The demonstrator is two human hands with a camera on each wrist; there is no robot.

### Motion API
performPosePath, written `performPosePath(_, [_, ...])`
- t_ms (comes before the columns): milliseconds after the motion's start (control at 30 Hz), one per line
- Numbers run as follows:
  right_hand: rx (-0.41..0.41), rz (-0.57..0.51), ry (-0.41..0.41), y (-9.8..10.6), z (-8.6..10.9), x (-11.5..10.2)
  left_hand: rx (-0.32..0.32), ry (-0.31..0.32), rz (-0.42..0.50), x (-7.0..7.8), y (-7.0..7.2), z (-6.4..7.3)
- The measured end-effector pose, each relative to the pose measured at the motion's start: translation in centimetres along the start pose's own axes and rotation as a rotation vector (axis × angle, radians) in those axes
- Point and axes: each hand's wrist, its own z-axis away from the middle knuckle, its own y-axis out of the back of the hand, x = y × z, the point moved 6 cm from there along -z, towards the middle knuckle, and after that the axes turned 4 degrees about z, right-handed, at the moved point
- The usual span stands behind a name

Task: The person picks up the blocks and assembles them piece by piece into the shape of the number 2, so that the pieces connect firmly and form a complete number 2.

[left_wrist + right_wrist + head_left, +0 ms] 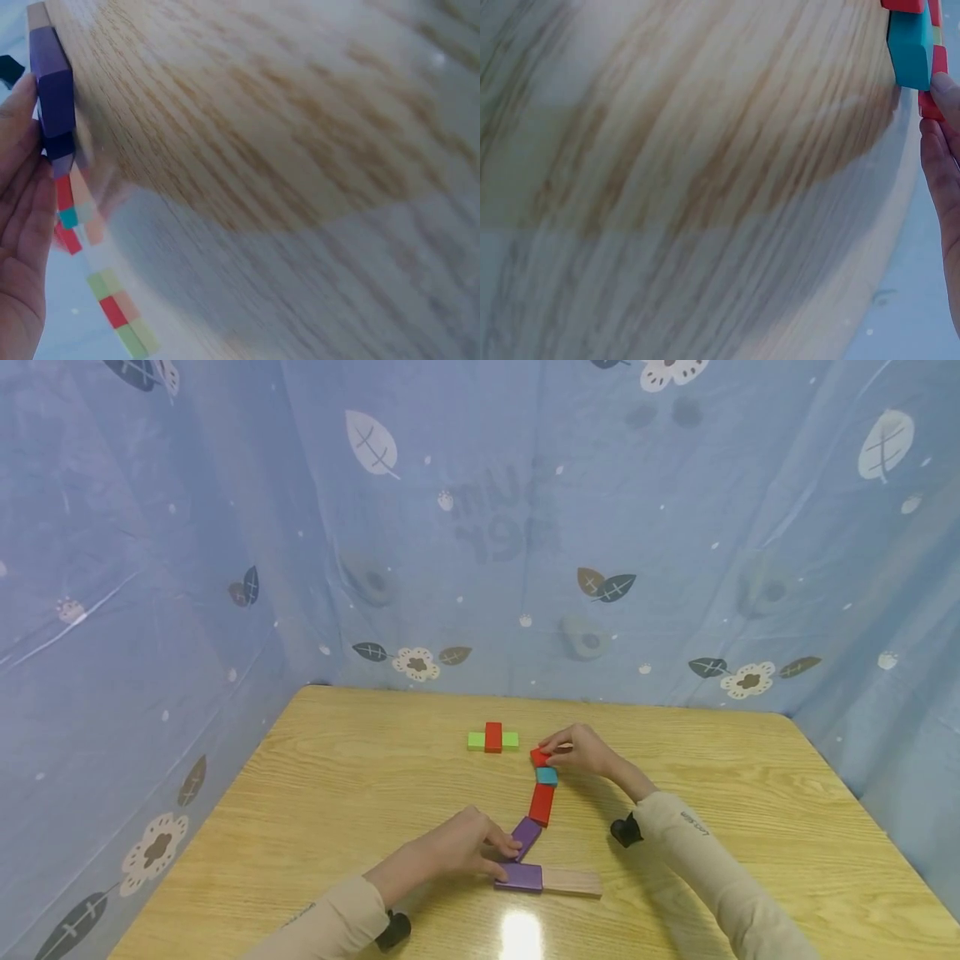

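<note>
My left hand (467, 843) reaches over two purple blocks. Its fingertips touch the angled purple block (527, 833), while the thumb rests at the left end of the other purple block (527, 878), which lies crosswise nearer me. A plain wooden block (572, 882) continues that crosswise piece to the right. Farther away, my right hand (588, 752) pinches a small red block (537, 758) between thumb and fingers. A teal block (547, 776) sits just below it, then a longer red block (542, 804) leading down to the angled purple one.
Left of my right hand, a red block (492, 737) stands across the middle of a light green block (476, 741). The wooden table (337, 793) runs back to a blue patterned curtain (480, 527), which also hangs along both sides.
</note>
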Motion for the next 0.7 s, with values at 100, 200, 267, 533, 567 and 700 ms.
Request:
performPosePath(100, [-0.005, -0.033, -0.008, -0.1, 0.1, 0.2, -0.002, -0.001, 0.003, -0.1, -0.1, -0.1])
performPosePath(200, [-0.017, -0.068, -0.013, -0.3, 0.2, 0.4, -0.002, 0.001, 0.013, -0.2, -0.1, -0.1])
performPosePath(267, [-0.027, -0.084, -0.02, -0.5, 0.2, 0.6, -0.002, 0.0, 0.014, -0.2, -0.2, -0.1])
performPosePath(533, [-0.053, -0.115, -0.074, -0.7, 0.4, 1.3, 0.002, -0.006, 0.006, -0.3, -0.2, -0.1])
performPosePath(567, [-0.056, -0.115, -0.074, -0.7, 0.4, 1.3, 0.001, -0.004, 0.005, -0.4, -0.2, -0.1])
performPosePath(700, [-0.047, -0.119, -0.083, -0.1, 0.5, 1.2, 0.003, -0.011, -0.003, -0.4, -0.2, -0.1])
